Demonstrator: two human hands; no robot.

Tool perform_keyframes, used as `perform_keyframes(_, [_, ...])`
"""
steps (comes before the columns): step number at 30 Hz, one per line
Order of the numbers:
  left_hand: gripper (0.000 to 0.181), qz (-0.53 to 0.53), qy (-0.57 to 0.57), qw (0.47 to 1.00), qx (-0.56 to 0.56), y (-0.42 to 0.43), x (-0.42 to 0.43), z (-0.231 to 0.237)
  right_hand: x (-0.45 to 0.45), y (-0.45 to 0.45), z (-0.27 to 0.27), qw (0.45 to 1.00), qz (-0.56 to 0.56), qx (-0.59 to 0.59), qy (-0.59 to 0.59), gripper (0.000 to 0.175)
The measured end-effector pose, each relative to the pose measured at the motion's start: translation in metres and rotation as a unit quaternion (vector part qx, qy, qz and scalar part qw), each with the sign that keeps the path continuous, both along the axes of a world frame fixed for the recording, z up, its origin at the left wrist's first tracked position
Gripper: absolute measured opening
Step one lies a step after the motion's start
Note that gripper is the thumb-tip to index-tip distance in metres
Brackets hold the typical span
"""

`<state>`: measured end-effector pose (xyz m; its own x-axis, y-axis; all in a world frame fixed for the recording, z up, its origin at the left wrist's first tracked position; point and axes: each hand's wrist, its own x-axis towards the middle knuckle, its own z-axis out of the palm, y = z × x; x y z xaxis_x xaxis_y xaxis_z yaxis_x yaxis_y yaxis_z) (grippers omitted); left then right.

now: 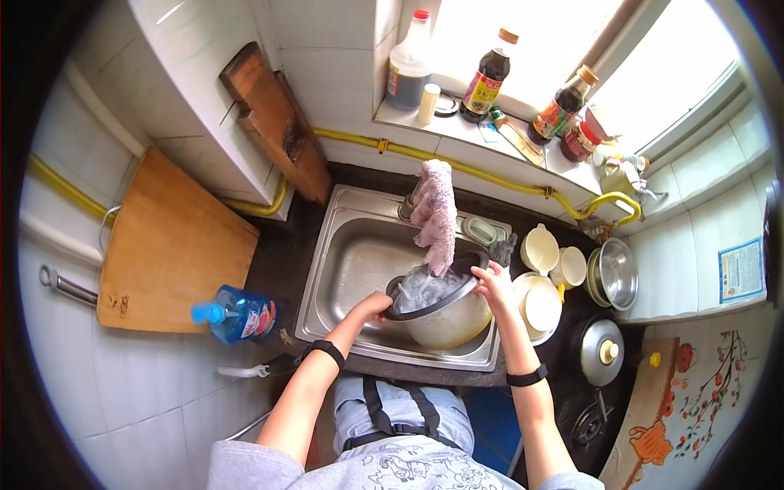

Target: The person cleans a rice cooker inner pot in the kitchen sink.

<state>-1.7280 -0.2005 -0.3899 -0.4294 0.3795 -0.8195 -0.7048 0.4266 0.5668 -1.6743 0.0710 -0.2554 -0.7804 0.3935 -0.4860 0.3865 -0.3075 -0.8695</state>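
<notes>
Over the right part of the stainless steel sink (361, 245), a large metal pot (450, 324) with a dark rim is tilted, and water stirs inside it. My left hand (372, 306) grips the rim at its left side. At the upper right of the rim, my right hand (492, 282) holds the pot with the thumb on top. A pink fluffy cloth (437, 208) hangs over the faucet, its lower end just above the pot's mouth. A dark scrubbing pad (503, 248) lies beside my right hand, near a pale soap dish (479, 230) on the sink's edge.
Left of the sink stand a blue detergent bottle (245, 313) and a wooden board (174, 251). To the right are cream bowls (542, 309), cups (539, 248), steel basins (618, 274) and a lidded pan (600, 352) by the burner. Sauce bottles (487, 82) line the windowsill above a yellow pipe (471, 171).
</notes>
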Motion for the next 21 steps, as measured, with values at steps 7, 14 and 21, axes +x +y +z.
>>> perform_keyframes(7, [0.015,-0.106,-0.116,0.983,0.093,0.020,0.027,-0.037,-0.038,-0.016,0.040,0.994,0.100,0.039,0.015,0.079])
perform_keyframes(14, [0.017,-0.053,-0.269,0.931,0.243,0.065,0.052,-0.017,-0.056,-0.030,0.075,0.983,0.121,0.133,-0.030,0.084])
perform_keyframes(21, [0.014,-0.098,-0.244,0.926,0.269,0.073,0.067,-0.043,-0.044,-0.031,0.096,0.976,0.146,0.161,-0.026,0.085])
